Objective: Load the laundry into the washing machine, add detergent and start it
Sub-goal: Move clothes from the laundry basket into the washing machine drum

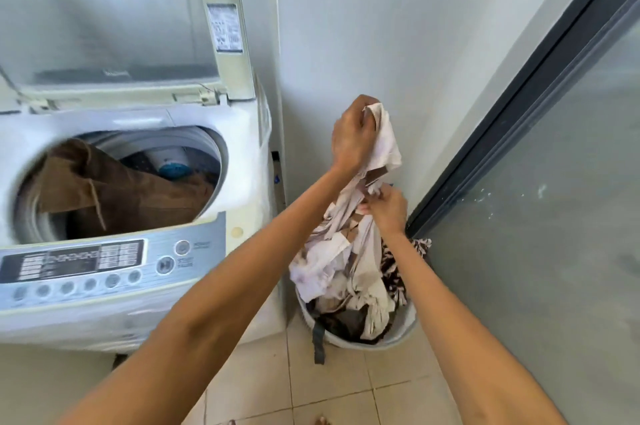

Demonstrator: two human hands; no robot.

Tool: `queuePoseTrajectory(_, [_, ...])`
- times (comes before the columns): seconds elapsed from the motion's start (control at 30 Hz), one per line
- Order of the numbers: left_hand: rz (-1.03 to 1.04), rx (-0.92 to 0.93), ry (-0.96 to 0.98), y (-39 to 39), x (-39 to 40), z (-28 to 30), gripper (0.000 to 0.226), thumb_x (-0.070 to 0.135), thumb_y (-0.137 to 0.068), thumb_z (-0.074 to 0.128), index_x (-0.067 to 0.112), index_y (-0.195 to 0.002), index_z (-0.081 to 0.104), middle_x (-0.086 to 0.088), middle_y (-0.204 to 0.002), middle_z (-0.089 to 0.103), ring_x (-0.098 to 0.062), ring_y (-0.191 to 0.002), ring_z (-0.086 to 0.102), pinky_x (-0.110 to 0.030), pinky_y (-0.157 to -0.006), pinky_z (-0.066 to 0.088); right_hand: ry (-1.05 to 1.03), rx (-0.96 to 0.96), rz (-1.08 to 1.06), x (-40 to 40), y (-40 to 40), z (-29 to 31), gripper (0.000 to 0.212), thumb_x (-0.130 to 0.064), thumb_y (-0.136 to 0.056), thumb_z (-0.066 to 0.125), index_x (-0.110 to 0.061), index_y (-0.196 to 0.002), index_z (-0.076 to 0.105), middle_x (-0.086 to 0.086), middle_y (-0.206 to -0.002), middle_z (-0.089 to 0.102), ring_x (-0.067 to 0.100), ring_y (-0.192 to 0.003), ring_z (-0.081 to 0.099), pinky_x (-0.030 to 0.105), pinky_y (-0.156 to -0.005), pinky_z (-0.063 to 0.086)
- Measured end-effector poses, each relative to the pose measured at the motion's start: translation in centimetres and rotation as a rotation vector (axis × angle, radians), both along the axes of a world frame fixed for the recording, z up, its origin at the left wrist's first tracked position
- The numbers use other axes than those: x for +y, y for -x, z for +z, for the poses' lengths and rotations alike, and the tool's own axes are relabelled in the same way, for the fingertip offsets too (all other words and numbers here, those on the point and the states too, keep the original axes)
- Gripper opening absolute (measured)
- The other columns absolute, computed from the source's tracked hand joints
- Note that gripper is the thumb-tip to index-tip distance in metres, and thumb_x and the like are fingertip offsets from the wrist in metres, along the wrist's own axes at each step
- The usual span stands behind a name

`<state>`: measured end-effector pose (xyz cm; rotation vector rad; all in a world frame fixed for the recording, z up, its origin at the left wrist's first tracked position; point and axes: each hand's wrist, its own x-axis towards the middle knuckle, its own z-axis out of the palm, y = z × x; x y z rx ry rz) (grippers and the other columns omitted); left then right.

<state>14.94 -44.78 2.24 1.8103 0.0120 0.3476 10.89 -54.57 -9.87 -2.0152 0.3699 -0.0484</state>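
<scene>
Step in hand: loading — a pale garment [377,161] was being lifted out of the laundry basket [405,327] for transfer to the washing machine [221,202].
Left hand [353,137]: raised above the basket, fingers curled round the top edge of the pale garment, which hung down from the grip.
Right hand [386,208]: lower on the same cloth, fingertips pinching a fold just below the left hand's grip.
Garment position: stretched between the two hands, its lower part trailing into the heap of mixed laundry [346,282] in the basket and apparently tangled with it.
Basket position: on the tiled floor [332,386], just beside the machine's right flank and against the wall [381,26].
Machine state: lid [114,26] raised upright, drum opening exposed, a brown garment [114,196] already draped over the drum rim and partly inside.
Control panel [90,265]: at the front edge, buttons untouched at this moment.
Detergent: no container could be made out in this view.
Recommended technique: the pale garment probably needed freeing from the heap before the swing left — a short shake with the lower hand should separate it.
Clearance: the trailing end should be gathered up so that it clears the basket rim and the machine's side.
Placement: the item would be best dropped loosely into the drum, beside the brown garment, not bunched on the rim.
Risk: a hard pull could drag neighbouring pieces out onto the floor.
</scene>
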Motion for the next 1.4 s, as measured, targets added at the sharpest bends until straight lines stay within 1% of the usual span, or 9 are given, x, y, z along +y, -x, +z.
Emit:
queuePoseTrajectory(0.23, [-0.145, 0.149, -0.084, 1.6, 2.6, 3.6, 0.032, 0.014, -0.089, 0.043, 0.019, -0.117, 0.058, -0.007, -0.111, 0.065, -0.026, -0.1, 0.059, -0.033, -0.084, 0.045, 0.161, -0.177, -0.04, -0.3, 0.2, 13.6, 0.015, -0.013, -0.074, 0.054, -0.009, -0.074, 0.068, 0.019, -0.077, 0.07, 0.026, -0.07, 0.063, 0.038, -0.063, 0.051])
queuePoseTrajectory(0.43, [-0.293, 0.527, -0.202, 4.9, 5.3, -2.3, 0.046, 0.024, -0.083, 0.058, 0.001, -0.123, 0.052, -0.019, -0.123, 0.058, -0.035, -0.117, 0.055, -0.043, -0.095, 0.047, 0.267, -0.371, -0.116, 0.3, 1.0, 25.3, 0.02, 0.002, -0.078, 0.044, -0.008, -0.068, 0.058, 0.014, -0.069, 0.06, 0.024, -0.067, 0.052, 0.033, -0.058, 0.033])
queuePoseTrajectory(0.6, [-0.343, 0.576, -0.018, 9.1, 4.7, -2.7, 0.082, 0.033, -0.081, 0.07, 0.006, -0.144, 0.026, -0.01, -0.143, 0.039, -0.029, -0.129, 0.043, -0.042, -0.105, 0.041, 0.197, -0.42, -0.185, 0.4, 0.9, 27.4, 0.021, 0.006, -0.076, 0.04, 0.007, -0.081, 0.061, 0.019, -0.078, 0.064, 0.021, -0.07, 0.051, 0.03, -0.058, 0.032])
queuePoseTrajectory(0.73, [-0.345, 0.623, -0.278, 10.4, 2.9, -4.7, 0.101, 0.051, -0.068, 0.076, 0.012, -0.145, 0.024, -0.012, -0.147, 0.03, -0.033, -0.137, 0.028, -0.051, -0.112, 0.029, 0.117, -0.456, -0.204, 0.8, 0.9, 27.9, 0.018, 0.004, -0.076, 0.041, 0.006, -0.077, 0.059, 0.015, -0.071, 0.06, 0.019, -0.067, 0.048, 0.028, -0.057, 0.031])
queuePoseTrajectory(0.87, [-0.328, 0.666, -0.21, 10.7, 0.6, -4.7, 0.113, 0.064, -0.055, 0.078, 0.016, -0.142, 0.023, -0.008, -0.144, 0.04, -0.031, -0.135, 0.034, -0.054, -0.111, 0.028, 0.005, -0.524, -0.234, 0.7, 0.7, 29.8, 0.018, 0.003, -0.078, 0.042, 0.006, -0.074, 0.058, 0.009, -0.066, 0.053, 0.016, -0.063, 0.044, 0.026, -0.056, 0.029])
queuePoseTrajectory(1.03, [-0.117, 0.733, -0.103, 9.2, -2.2, -3.8, 0.1, 0.045, -0.072, 0.075, 0.02, -0.148, 0.014, -0.015, -0.145, 0.028, -0.036, -0.137, 0.026, -0.051, -0.112, 0.026, -0.173, -0.67, -0.211, 0.4, 0.2, 35.6, 0.037, 0.008, -0.077, 0.039, -0.02, -0.054, 0.047, -0.006, -0.056, 0.047, 0.008, -0.057, 0.041, 0.027, -0.057, 0.029])
queuePoseTrajectory(1.13, [-0.066, 0.661, -0.03, 7.9, -2.3, -3.0, 0.055, 0.037, -0.082, 0.066, 0.021, -0.131, 0.047, -0.012, -0.128, 0.053, -0.035, -0.122, 0.048, -0.047, -0.103, 0.041, -0.229, -0.759, -0.201, -0.5, -0.4, 38.2, 0.038, 0.005, -0.075, 0.041, -0.024, -0.052, 0.043, -0.008, -0.054, 0.044, 0.01, -0.058, 0.039, 0.03, -0.058, 0.028])
queuePoseTrajectory(1.27, [-0.079, 0.531, -0.224, 6.3, 0.1, -0.5, 0.036, 0.033, -0.083, 0.066, 0.017, -0.115, 0.062, -0.008, -0.111, 0.067, -0.03, -0.106, 0.062, -0.032, -0.082, 0.046, 0.288, -0.766, -0.155, -4.9, -0.1, 39.1, 0.029, 0.001, -0.074, 0.044, -0.023, -0.066, 0.058, -0.007, -0.067, 0.059, 0.012, -0.07, 0.052, 0.025, -0.06, 0.033])
queuePoseTrajectory(1.4, [-0.09, 0.482, -0.372, 4.7, 3.3, 2.9, 0.038, 0.039, -0.085, 0.061, 0.015, -0.115, 0.062, -0.01, -0.116, 0.066, -0.031, -0.111, 0.061, -0.035, -0.085, 0.047, 0.916, -0.464, -0.052, -10.1, 1.5, 36.1, 0.023, 0.004, -0.079, 0.045, 0.001, -0.093, 0.063, 0.025, -0.095, 0.067, 0.037, -0.089, 0.062, 0.037, -0.073, 0.042])
